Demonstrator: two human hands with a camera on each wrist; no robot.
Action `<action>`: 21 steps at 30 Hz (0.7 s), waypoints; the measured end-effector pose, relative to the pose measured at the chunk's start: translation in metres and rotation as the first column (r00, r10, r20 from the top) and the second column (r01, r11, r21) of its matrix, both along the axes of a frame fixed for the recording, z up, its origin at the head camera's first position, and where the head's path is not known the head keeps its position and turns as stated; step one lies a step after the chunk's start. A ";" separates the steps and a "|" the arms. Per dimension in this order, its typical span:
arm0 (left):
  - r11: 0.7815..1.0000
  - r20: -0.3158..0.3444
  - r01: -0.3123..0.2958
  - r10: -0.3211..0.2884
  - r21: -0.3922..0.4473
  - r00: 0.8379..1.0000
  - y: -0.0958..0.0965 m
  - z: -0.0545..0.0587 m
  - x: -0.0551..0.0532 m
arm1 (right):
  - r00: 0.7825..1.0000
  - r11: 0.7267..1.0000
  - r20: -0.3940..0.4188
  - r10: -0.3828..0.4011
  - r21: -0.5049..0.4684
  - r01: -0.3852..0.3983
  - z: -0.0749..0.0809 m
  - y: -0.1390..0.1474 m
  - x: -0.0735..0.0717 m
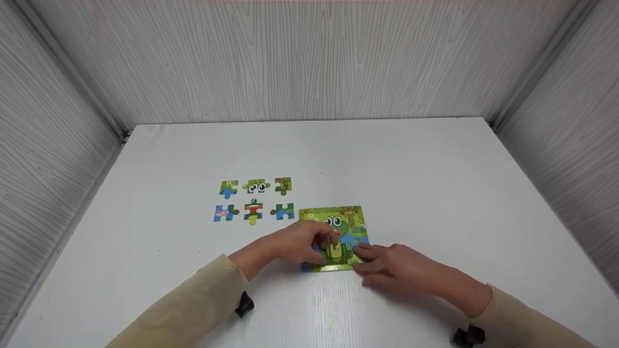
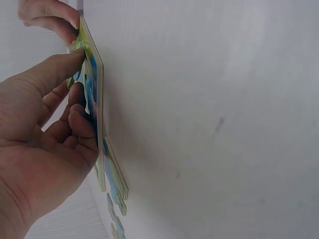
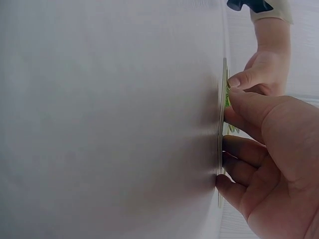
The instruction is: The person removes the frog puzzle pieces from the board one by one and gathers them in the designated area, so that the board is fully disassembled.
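A square frog puzzle board lies flat on the table between the hands. My left hand reaches over its left side, thumb and fingers bent. Between them it pinches a green puzzle piece, which stands tilted up from the board; the fingers partly hide it. My right hand rests its fingertips and thumb along the board's right edge, as the right wrist view also shows. Left of the board, loose puzzle pieces lie in two rows, among them an eyes piece and a red-mouth piece.
The white table carries the board and the loose pieces. A pale wood-grain panel stands behind it, with similar panels at left and right. Each beige sleeve has a dark wrist mount, such as the left mount.
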State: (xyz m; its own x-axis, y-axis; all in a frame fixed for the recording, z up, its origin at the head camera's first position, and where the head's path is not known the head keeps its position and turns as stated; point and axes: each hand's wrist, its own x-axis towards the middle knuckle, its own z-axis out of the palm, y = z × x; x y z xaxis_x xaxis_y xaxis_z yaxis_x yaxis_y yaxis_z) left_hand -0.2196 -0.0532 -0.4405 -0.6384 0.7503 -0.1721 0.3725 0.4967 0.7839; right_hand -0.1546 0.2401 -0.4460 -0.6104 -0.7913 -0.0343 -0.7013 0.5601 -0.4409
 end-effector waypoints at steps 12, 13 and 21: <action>1.000 -0.046 -0.004 0.004 0.002 0.999 0.001 0.000 0.002 | 0.999 0.999 0.024 -0.035 0.004 0.035 0.000 0.000 0.002; 1.000 -0.049 -0.003 0.003 0.003 0.999 0.001 0.000 0.002 | 0.999 0.999 0.025 -0.034 0.004 0.034 0.000 0.000 0.002; 1.000 -0.039 -0.007 0.007 0.003 0.999 0.000 -0.001 0.001 | 0.999 1.000 0.018 -0.026 -0.002 0.026 0.000 0.000 0.001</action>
